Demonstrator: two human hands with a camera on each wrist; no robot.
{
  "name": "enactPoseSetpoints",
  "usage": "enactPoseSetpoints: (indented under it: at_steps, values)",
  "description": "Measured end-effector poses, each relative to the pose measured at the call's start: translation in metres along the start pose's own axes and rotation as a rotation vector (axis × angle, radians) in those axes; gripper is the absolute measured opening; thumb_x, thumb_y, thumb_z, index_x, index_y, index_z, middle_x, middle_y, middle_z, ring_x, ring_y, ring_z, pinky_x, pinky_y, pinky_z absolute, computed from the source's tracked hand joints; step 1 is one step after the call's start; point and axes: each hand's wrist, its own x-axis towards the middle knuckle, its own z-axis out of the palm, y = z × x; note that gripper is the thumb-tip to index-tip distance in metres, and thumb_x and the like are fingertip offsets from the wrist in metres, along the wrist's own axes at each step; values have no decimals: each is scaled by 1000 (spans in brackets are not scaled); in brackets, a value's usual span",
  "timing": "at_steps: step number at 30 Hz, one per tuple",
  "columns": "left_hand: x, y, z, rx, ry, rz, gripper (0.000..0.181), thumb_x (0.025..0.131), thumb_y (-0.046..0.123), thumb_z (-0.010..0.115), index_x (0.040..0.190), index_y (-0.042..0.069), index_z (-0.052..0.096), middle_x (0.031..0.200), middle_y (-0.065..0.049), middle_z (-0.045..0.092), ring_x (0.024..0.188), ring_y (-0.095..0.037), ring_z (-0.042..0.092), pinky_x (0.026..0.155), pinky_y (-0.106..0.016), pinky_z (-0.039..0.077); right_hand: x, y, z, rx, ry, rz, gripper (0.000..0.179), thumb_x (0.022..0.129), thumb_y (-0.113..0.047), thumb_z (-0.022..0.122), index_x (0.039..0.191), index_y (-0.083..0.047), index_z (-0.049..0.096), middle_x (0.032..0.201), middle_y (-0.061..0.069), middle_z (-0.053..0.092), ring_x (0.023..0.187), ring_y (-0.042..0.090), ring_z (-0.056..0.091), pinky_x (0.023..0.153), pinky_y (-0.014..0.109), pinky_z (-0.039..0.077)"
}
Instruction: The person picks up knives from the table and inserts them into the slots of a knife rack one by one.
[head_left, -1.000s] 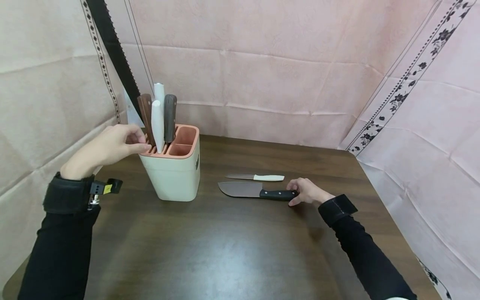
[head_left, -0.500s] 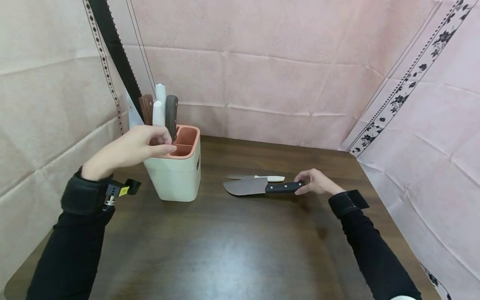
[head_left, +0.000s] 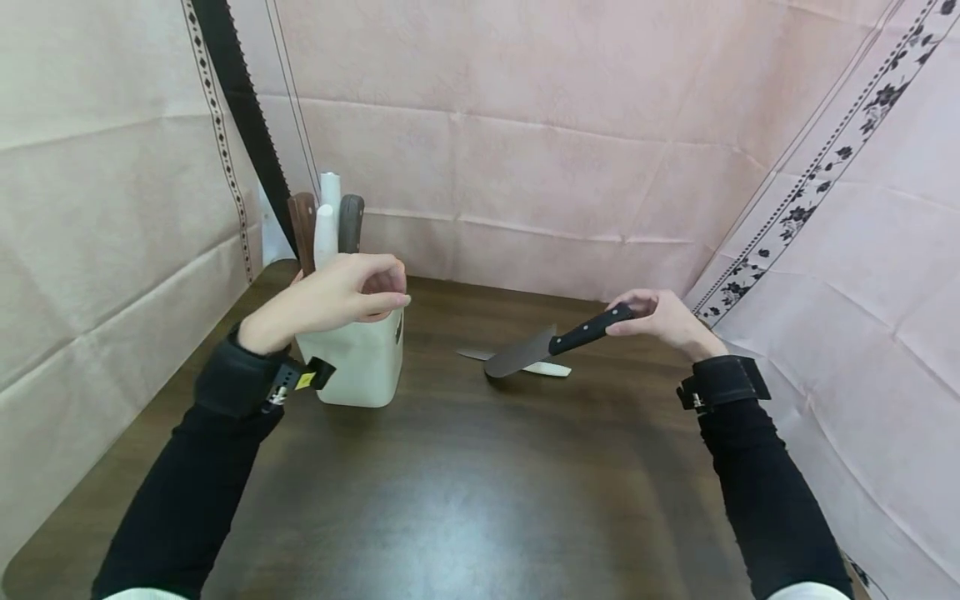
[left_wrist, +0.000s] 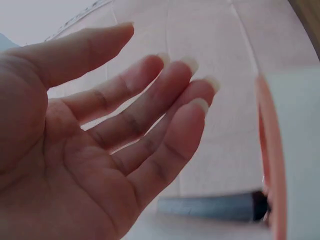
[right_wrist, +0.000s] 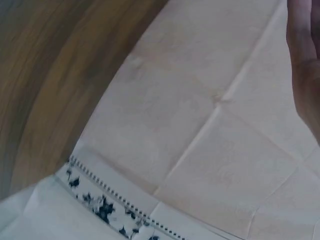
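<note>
My right hand (head_left: 663, 319) pinches the end of the black handle of a broad-bladed kitchen knife (head_left: 581, 335), which tilts with its handle raised and its blade tip low over the table. Partly beneath that blade lies a small white-handled knife (head_left: 551, 369). My left hand (head_left: 337, 298) hovers over the front of a pale green knife block (head_left: 360, 367), holding nothing; in the left wrist view its fingers (left_wrist: 165, 125) are loosely bent, the thumb apart. Brown, white and dark grey knife handles (head_left: 350, 223) stand up from the block. The left hand hides most of the block's top.
A brown wooden table (head_left: 450, 483) carries everything. Pinkish cloth (head_left: 525, 167) hangs behind it and along both sides, with a dark zipper-like strip (head_left: 251, 125) at the back left corner. Floral trim (head_left: 795, 208) runs down the right cloth.
My right hand has lifted the black-handled knife by its handle, moving up and to the right, and the knife has tilted. My left hand has moved right across the front of the block.
</note>
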Motion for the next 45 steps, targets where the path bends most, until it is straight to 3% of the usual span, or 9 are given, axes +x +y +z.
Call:
enactPoseSetpoints:
  at_steps: [3, 8, 15, 19, 24, 29, 33, 37, 45]
  values:
    - [11, -1, 11, -2, 31, -9, 17, 94, 18, 62, 105, 5, 60, 83, -8, 61, 75, -19, 56, 67, -29, 46, 1, -7, 2, 85, 41, -16, 42, 80, -22, 80, 116, -6, 65, 91, -11, 76, 90, 9, 68, 85, 24, 44]
    - [23, 1, 27, 3, 77, -22, 22, 94, 18, 62, 109, 2, 59, 98, -12, 65, 91, -23, 58, 81, -35, 47, 1, -17, 2, 210, 114, -60, 40, 84, -18, 75, 120, -7, 63, 93, -12, 75, 81, 8, 69, 81, 21, 52]
    - [34, 5, 36, -32, 147, -45, 27, 94, 17, 61, 115, 0, 57, 108, -16, 63, 100, -28, 58, 91, -42, 48, -1, -35, -3, 339, 151, -123, 40, 86, -12, 72, 124, -6, 61, 100, -8, 75, 94, 6, 70, 85, 18, 52]
    - [39, 5, 39, -54, 193, -68, 27, 95, 17, 60, 115, 0, 57, 112, -17, 62, 104, -29, 58, 94, -44, 47, -2, -45, -6, 316, 167, -125, 44, 86, -14, 73, 128, -8, 60, 101, -11, 75, 96, 3, 69, 87, 15, 49]
    - [44, 6, 42, -65, 175, -93, 29, 95, 19, 60, 117, 0, 56, 111, -17, 62, 103, -30, 58, 93, -44, 48, -2, -58, -9, 229, 222, -102, 49, 85, -20, 74, 131, -12, 59, 103, -16, 73, 100, 0, 67, 93, 15, 42]
    - [49, 6, 49, -72, 153, -96, 28, 94, 18, 61, 116, 0, 56, 110, -17, 61, 102, -29, 58, 92, -42, 48, 0, -69, -9, 216, 244, -105, 50, 84, -21, 75, 131, -13, 59, 105, -14, 74, 102, 0, 66, 107, 35, 35]
    - [52, 6, 53, -79, 138, -104, 28, 94, 18, 62, 115, 1, 56, 110, -16, 62, 102, -29, 58, 92, -41, 48, 1, -74, -8, 193, 254, -93, 50, 84, -24, 76, 130, -13, 60, 104, -15, 73, 102, -2, 66, 109, 44, 33]
    - [54, 7, 55, -74, 135, -109, 29, 93, 19, 63, 116, 2, 57, 111, -16, 62, 103, -29, 58, 92, -42, 48, 3, -77, -7, 152, 265, -86, 51, 84, -28, 75, 131, -14, 59, 103, -18, 73, 99, -3, 66, 103, 36, 38]
    - [58, 9, 59, -80, 121, -108, 28, 93, 19, 65, 115, 3, 57, 110, -15, 63, 101, -28, 59, 90, -40, 49, 5, -85, 1, 203, 258, -114, 50, 84, -22, 76, 129, -10, 59, 97, -18, 73, 93, 1, 68, 86, 19, 46]
